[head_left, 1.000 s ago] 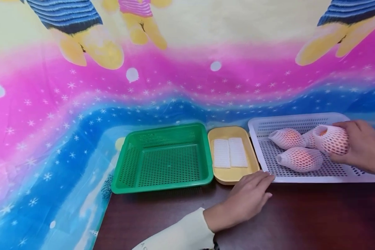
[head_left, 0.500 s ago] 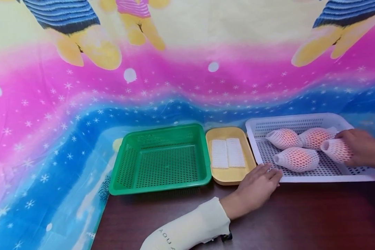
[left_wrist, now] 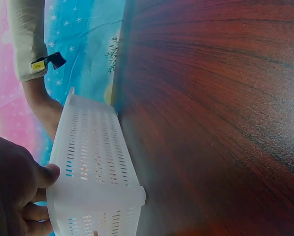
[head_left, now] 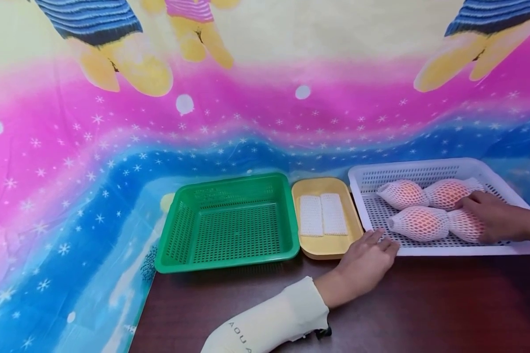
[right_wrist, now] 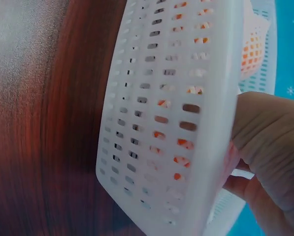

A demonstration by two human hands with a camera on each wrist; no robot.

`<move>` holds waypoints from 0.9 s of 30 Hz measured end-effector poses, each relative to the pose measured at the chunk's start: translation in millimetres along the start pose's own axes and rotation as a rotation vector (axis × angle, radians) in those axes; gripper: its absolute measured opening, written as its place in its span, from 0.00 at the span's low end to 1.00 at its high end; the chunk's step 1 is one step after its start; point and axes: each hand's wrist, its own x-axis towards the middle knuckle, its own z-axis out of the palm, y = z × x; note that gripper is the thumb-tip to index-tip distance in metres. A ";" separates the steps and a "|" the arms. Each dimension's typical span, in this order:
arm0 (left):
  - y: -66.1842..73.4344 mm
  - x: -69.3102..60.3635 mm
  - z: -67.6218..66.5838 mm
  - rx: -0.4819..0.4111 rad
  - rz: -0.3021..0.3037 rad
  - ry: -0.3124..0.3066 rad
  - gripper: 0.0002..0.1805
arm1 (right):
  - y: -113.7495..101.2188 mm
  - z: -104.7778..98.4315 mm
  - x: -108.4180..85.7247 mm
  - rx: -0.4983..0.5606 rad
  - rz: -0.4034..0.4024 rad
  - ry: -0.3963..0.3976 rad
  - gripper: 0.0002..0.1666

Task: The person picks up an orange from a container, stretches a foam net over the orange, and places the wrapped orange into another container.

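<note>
My right hand (head_left: 492, 218) grips a reddish-orange fruit in a white foam net (head_left: 465, 225) at the right of a white perforated basket (head_left: 481, 249). Three more net-wrapped fruits lie there: one left of it at the front (head_left: 417, 224), one at the back left (head_left: 404, 194), one at the back right (head_left: 446, 193). At the near left corner, my left hand (head_left: 366, 262) holds the basket's rim. In the left wrist view its thumb (left_wrist: 50, 174) touches the outer edge, with other fingertips partly hidden. The right fingers are mostly hidden behind the basket wall in the right wrist view.
Left of the white basket stands a yellow tray (head_left: 329, 247) with two flat white foam nets (head_left: 323, 215). Farther left is a green perforated basket (head_left: 229, 264) with nothing in it. A dark wooden table (head_left: 402, 304) carries all these, before a patterned backdrop (head_left: 265, 113).
My right hand has lowered the net-wrapped fruit into the front right of the white basket, beside the front fruit. My left hand has moved right onto the basket's near corner.
</note>
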 end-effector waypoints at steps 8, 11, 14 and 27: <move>-3.1 2.3 3.0 -0.053 0.004 0.016 0.20 | 3.4 3.4 1.2 -0.019 0.004 0.006 0.53; -5.6 1.1 4.4 -0.093 0.017 0.012 0.19 | 4.9 5.1 3.9 -0.068 0.032 -0.005 0.56; -11.7 -0.8 4.0 -0.169 0.023 -0.008 0.21 | 4.7 4.1 5.3 -0.093 0.050 -0.006 0.58; -163.9 -46.8 -28.1 -0.204 -0.334 -0.063 0.27 | -25.7 -78.3 23.7 -0.141 0.026 0.142 0.40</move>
